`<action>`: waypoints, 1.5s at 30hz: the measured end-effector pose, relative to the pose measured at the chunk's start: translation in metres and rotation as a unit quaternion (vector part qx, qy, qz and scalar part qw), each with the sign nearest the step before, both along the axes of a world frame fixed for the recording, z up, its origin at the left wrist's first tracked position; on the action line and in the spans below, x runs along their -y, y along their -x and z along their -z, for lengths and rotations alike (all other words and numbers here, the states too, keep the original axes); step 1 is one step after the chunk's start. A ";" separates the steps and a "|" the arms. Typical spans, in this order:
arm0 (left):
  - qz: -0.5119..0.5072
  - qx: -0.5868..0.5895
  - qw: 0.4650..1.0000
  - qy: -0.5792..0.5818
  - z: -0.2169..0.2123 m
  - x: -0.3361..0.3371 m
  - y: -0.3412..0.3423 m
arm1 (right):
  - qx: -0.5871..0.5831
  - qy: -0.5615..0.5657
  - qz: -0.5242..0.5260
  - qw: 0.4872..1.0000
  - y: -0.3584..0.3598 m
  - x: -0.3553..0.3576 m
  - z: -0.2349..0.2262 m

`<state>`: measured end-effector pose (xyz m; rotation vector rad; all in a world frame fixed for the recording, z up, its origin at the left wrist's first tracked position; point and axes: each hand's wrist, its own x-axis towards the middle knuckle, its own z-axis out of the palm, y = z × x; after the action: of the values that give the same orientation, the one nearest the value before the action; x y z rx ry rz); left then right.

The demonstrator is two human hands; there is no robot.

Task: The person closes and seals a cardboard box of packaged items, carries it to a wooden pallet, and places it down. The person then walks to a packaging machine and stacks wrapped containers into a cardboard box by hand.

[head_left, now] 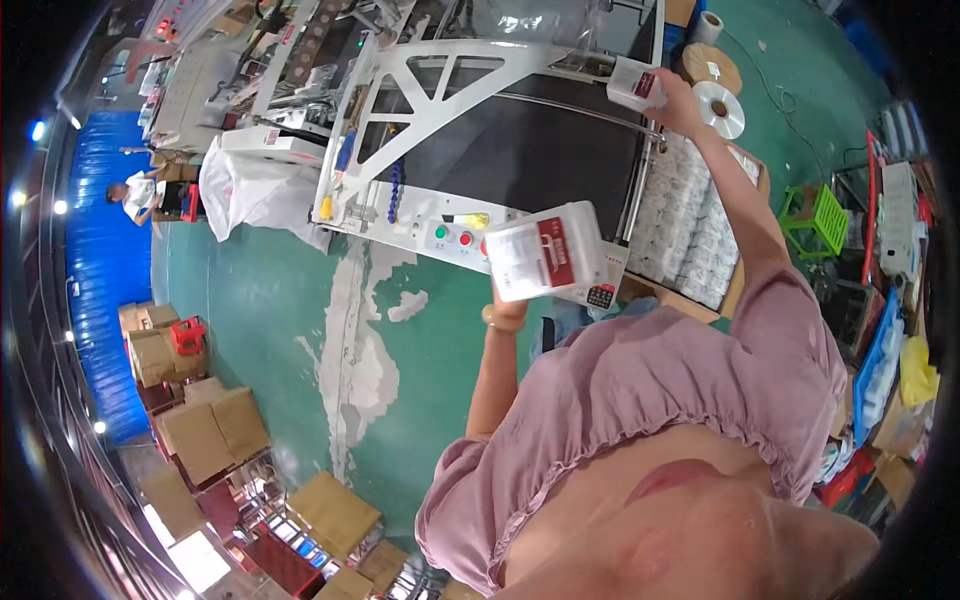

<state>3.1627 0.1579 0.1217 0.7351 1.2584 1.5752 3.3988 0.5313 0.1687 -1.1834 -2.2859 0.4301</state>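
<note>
Holding white-red pack (543, 252) in your left hand (503, 312); right hand (676, 103) gripping second pack (635, 84) over conveyor belt (520, 150).

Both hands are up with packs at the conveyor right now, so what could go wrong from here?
1. The left hand lifts a white and red pack from beneath; it seems to have only a partial hold, so the pack might tip and fall.
2. The right hand reaches far out with a smaller pack at the black conveyor belt; at full stretch it could be placed askew or dropped.
</note>
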 end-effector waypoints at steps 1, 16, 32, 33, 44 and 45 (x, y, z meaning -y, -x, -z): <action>-0.023 0.011 1.000 -0.010 0.005 0.008 0.004 | 0.032 0.023 0.009 0.999 -0.002 -0.005 0.020; -0.141 0.047 0.987 -0.067 -0.042 0.021 -0.029 | -0.208 0.352 -0.337 0.848 0.073 0.105 -0.079; -0.112 0.051 0.990 -0.076 -0.047 0.010 -0.075 | -0.115 0.020 -0.461 0.879 0.024 0.205 -0.185; -0.111 0.059 0.989 -0.073 -0.046 0.010 -0.077 | -0.096 0.017 -0.456 0.884 0.021 0.204 -0.186; -0.114 0.065 0.988 -0.087 -0.055 0.005 -0.086 | -0.227 0.129 -0.333 0.906 -0.008 0.185 -0.173; -0.116 0.075 0.986 -0.091 -0.054 0.005 -0.085 | -0.280 0.149 -0.295 0.901 -0.011 0.179 -0.168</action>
<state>3.2481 0.1525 0.1758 0.5864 1.1308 1.9180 3.4101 0.3521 0.3369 -0.3605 -2.0438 1.2084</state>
